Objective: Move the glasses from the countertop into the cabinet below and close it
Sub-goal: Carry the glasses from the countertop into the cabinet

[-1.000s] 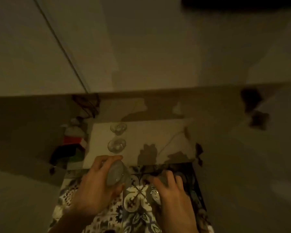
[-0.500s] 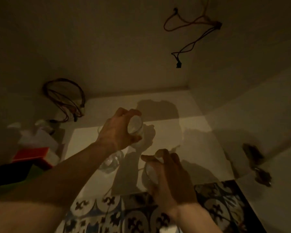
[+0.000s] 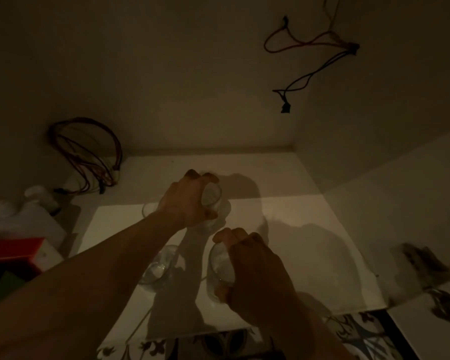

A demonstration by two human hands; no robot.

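- I am seeing the left hand (image 3: 187, 201) wrapping its fingers around a glass (image 3: 211, 197) deep over the cabinet floor (image 3: 309, 229).
- The right hand (image 3: 255, 279) is gripping a second glass (image 3: 220, 268) nearer the front.
- A third glass (image 3: 159, 268) is standing free beside it, left.

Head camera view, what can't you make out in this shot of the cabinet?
- Base of the glass in the left hand: hidden by fingers, so contact with the shelf is unclear.
- Rear glass: mostly behind the left forearm.
- Cabinet door: cut off at the right edge.
- Items at left: dark, blurred.
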